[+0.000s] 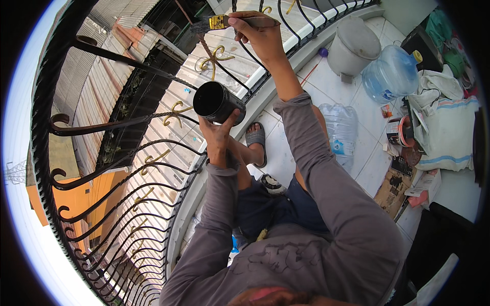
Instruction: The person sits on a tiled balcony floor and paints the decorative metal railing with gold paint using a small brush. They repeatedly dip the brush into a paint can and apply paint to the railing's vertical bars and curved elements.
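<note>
Head view: right hand point(253, 33) pinches the brush point(218, 22) beside the railing point(113, 58) — bristles could drip if overloaded; left hand point(219, 133) grasps the black cup point(218, 103), which tilting could spill.

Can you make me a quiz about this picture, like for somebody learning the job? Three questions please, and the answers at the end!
1. Which hand holds the paintbrush?
2. True or false: the black can has a lid covering its top.
3. Fill in the blank: the curly ornaments on the black railing are coloured ____.

Key:
1. The right hand.
2. False: its top is open, and the left hand holds it.
3. Gold.
</note>
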{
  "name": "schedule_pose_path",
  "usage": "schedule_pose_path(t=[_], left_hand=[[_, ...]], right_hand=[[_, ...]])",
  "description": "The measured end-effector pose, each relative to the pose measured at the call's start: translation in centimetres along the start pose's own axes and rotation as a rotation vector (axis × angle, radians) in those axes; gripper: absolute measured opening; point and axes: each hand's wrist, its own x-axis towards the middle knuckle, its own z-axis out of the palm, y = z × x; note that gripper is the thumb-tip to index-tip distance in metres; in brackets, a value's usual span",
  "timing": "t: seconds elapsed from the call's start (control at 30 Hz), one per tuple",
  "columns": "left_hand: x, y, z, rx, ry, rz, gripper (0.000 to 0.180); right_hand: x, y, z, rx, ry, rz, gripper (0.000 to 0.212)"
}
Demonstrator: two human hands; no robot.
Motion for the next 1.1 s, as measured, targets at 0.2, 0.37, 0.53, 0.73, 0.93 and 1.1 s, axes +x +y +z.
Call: schedule_pose_path(t=[0.2, 0.37, 0.53, 0.73, 0.93, 1.1], left_hand=[[0.3, -0.6, 0.5, -0.157, -0.104, -0.124, 0.072], [0.3, -0.6, 0.5, -0.118, -0.078, -0.084, 0.076], [0.2, -0.6, 0.4, -0.075, -0.068, -0.079, 0.079], [0.4, -0.3, 0.8, -0.083, -0.072, -0.031, 0.079], [0.3, 0.1, 1.2, -0.115, -0.127, -0.07, 0.073], [0.2, 0.2, 1.4, -0.072, -0.12, -0.027, 0.071]], right_hand=[[-0.6, 0.3, 0.7, 0.559, 0.179, 0.32, 0.023], [-0.6, 1.4, 2.4, 0.179, 0.236, 0.186, 0.012], [-0.5, 1.3, 3.0, 0.245, 0.344, 0.18, 0.011], [0.0, 1.4, 2.5, 0.509, 0.37, 0.195, 0.008], [-0.7, 2.2, 2.6, 0.137, 0.497, 0.302, 0.006], [-0.2, 1.8, 2.5, 0.561, 0.416, 0.229, 0.01]])
